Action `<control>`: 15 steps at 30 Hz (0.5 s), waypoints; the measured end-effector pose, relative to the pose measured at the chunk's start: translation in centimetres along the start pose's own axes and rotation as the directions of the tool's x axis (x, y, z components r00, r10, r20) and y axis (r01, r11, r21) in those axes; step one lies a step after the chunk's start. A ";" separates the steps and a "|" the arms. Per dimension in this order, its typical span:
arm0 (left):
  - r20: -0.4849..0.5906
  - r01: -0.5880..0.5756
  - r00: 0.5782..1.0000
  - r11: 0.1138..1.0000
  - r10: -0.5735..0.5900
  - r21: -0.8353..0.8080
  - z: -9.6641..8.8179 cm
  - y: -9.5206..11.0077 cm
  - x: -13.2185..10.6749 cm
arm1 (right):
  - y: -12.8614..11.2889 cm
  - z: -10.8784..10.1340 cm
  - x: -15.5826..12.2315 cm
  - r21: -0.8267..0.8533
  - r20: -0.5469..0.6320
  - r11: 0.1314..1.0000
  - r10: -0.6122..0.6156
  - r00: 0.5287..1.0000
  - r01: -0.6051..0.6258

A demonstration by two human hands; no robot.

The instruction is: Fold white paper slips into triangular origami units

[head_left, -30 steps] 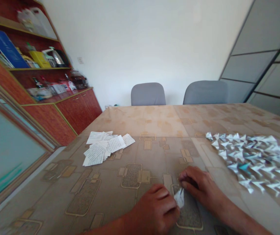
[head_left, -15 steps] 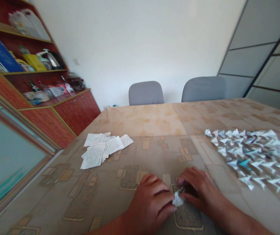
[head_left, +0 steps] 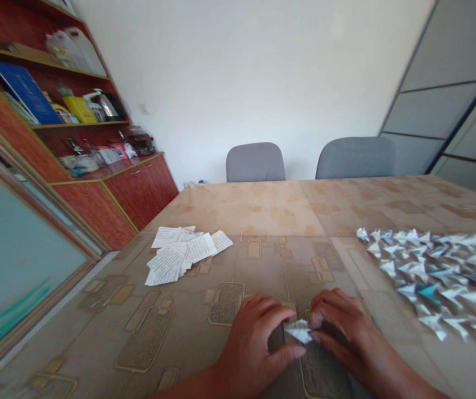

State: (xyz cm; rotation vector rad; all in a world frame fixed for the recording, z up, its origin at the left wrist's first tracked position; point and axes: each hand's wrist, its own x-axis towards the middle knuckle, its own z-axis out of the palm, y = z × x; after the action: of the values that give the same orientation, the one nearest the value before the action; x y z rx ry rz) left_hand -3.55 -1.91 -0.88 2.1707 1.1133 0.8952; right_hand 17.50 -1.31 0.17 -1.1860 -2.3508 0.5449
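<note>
A small folded piece of printed paper (head_left: pixel 299 331) is between my two hands, just above the patterned tablecloth. My right hand (head_left: pixel 343 324) pinches its right end between thumb and fingers. Around its left side, the thumb and index finger of my left hand (head_left: pixel 256 338) are spread apart, the thumb tip close below the paper. Whether that thumb touches the paper I cannot tell. Many similar folded paper pieces (head_left: pixel 441 277) stand in rows to the right, one of them teal (head_left: pixel 429 293). Flat printed paper slips (head_left: pixel 183 252) lie in a loose pile on the left.
The table (head_left: pixel 271 210) has a brown patterned cover. Two grey chairs (head_left: pixel 255 162) stand behind its far edge, against a white wall. At the left are a reddish wooden cabinet (head_left: pixel 138 194) with loaded shelves and a frosted glass panel (head_left: pixel 17 277).
My left thumb and index finger have spread away from the folded paper, which they were gripping before. More of the paper shows now. The view has shifted slightly left.
</note>
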 end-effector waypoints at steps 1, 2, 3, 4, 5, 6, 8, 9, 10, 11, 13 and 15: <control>-0.003 0.057 0.998 0.997 -0.057 -0.057 0.1 0.0 0.1 | -0.1 0.0 -0.1 0.005 -0.023 1.000 -0.028 0.999 0.028; -0.001 0.108 0.994 0.988 -0.109 -0.114 0.2 -0.1 0.2 | -0.1 0.0 -0.2 0.011 -0.040 0.998 -0.057 0.998 0.057; 0.006 0.145 0.989 0.975 -0.146 -0.166 0.3 -0.1 0.4 | -0.3 0.0 -0.4 0.017 -0.056 0.997 -0.080 0.995 0.082; 0.009 0.168 0.985 0.964 -0.170 -0.207 0.4 -0.1 0.5 | -0.4 0.0 -0.5 0.024 -0.075 0.995 -0.094 0.993 0.096; 0.006 0.181 0.983 0.955 -0.185 -0.236 0.5 0.0 0.6 | -0.5 0.0 -0.7 0.032 -0.097 0.995 -0.094 0.991 0.098; -0.003 0.186 0.981 0.949 -0.193 -0.256 0.5 0.0 0.7 | -0.7 0.0 -0.9 0.044 -0.117 0.995 -0.083 0.990 0.089; -0.019 0.180 0.981 0.937 -0.194 -0.299 0.5 0.2 0.7 | -1.0 0.0 -1.1 0.075 -0.134 0.997 -0.025 0.991 0.035; -0.016 0.175 0.982 0.931 -0.190 -0.321 0.5 0.3 0.7 | -1.1 0.1 -1.2 0.090 -0.120 0.996 0.005 0.993 0.006; -0.007 0.169 0.983 0.924 -0.182 -0.343 0.4 0.5 0.7 | -1.2 0.2 -1.2 0.107 -0.094 0.994 0.027 0.995 -0.017; 0.009 0.163 0.985 0.918 -0.172 -0.362 0.3 0.5 0.6 | -1.2 0.4 -1.3 0.128 -0.063 0.991 0.050 0.997 -0.041; 0.044 0.156 0.988 0.907 -0.151 -0.391 0.1 0.6 0.5 | -1.3 0.7 -1.3 0.192 -0.011 0.977 0.093 0.996 -0.090; 0.097 0.161 0.986 0.895 -0.133 -0.416 -0.2 0.5 0.5 | -1.2 1.0 -1.3 0.281 0.029 0.948 0.148 0.989 -0.150</control>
State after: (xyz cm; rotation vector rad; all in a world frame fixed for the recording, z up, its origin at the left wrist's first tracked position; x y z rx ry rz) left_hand -3.26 -1.69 -0.25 1.7244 0.9338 0.8932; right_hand 16.88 -3.22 -0.35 -1.2311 -2.1109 0.9051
